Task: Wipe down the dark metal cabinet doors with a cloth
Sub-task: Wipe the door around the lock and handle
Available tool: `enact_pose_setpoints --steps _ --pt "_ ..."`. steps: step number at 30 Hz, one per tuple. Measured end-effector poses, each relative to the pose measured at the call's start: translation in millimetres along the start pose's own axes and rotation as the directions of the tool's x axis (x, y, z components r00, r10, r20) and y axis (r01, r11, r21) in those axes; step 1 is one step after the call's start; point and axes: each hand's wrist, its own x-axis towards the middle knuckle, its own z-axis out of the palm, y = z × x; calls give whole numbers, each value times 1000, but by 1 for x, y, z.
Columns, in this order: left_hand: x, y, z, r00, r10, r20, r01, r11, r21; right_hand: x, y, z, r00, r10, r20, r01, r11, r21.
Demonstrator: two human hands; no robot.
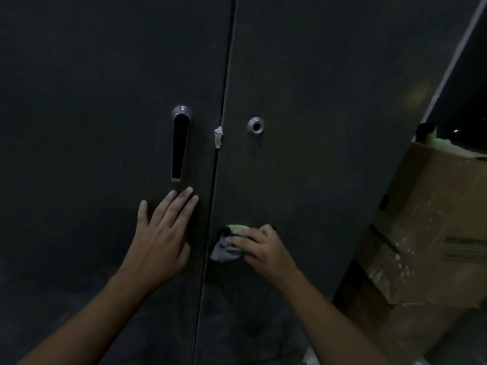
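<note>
Two dark metal cabinet doors fill the view: the left door (92, 114) and the right door (329, 101), meeting at a vertical seam. My left hand (163, 238) lies flat on the left door, fingers spread, just below the lever handle (180, 143). My right hand (263, 248) presses a crumpled grey and green cloth (225, 250) against the right door, close to the seam and well below the round lock (255, 125). Most of the cloth is hidden under my fingers.
A scrap of white tape (218, 137) sticks on the seam between handle and lock. To the right of the cabinet stands a worn cardboard box (432, 222) with something green on top (434, 139). A pale wall edge runs up at the far right.
</note>
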Motion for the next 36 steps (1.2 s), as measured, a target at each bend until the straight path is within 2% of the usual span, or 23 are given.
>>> enact_pose_setpoints --steps 2,3,5,8,10,13,16,19,21,25,28,29,31,33,36 --pt "-8 -8 2 1000 -7 1 7 1000 9 1 10 -10 998 -37 48 38 999 -9" --pt "-12 -13 3 1000 -14 1 14 1000 9 8 14 -17 999 -31 23 31 1000 3" --pt "-20 -23 4 999 -36 14 35 999 10 29 15 -32 988 84 -128 -79 996 43" --pt "-30 -37 4 997 -79 9 79 997 4 72 -2 -44 885 261 -386 -236 965 112" --pt "-35 -45 1 994 -112 2 112 994 -15 96 -19 -39 843 253 -474 -225 967 116" --pt "-41 -57 -1 993 -119 -7 118 992 -48 106 -35 -23 819 208 -535 -192 978 86" --pt "-50 -65 0 993 -117 8 117 990 -84 90 -40 -7 872 97 -481 -88 995 41" --pt "-62 -70 4 989 -148 18 149 986 -81 57 -45 24 963 -53 -265 58 998 9" --pt "-74 -77 10 985 -172 19 173 981 -88 32 -52 51 990 -89 -113 90 996 -1" --pt "-113 -92 38 967 -251 49 255 961 -108 -16 -72 100 988 -149 44 149 989 2" --pt "-134 -95 61 958 -275 83 285 949 -136 -30 -83 127 960 -232 156 232 973 18" --pt "-134 -97 64 960 -269 77 278 950 -140 -27 -83 131 949 -273 158 273 962 21" --pt "-132 -99 68 963 -267 43 270 947 -176 -12 -85 127 955 -288 65 286 957 40" --pt "-130 -99 71 963 -270 -9 261 941 -217 8 -91 118 978 -178 -110 182 983 28" --pt "-128 -100 80 955 -274 -115 240 939 -247 29 -112 121 947 14 -321 -3 999 34"
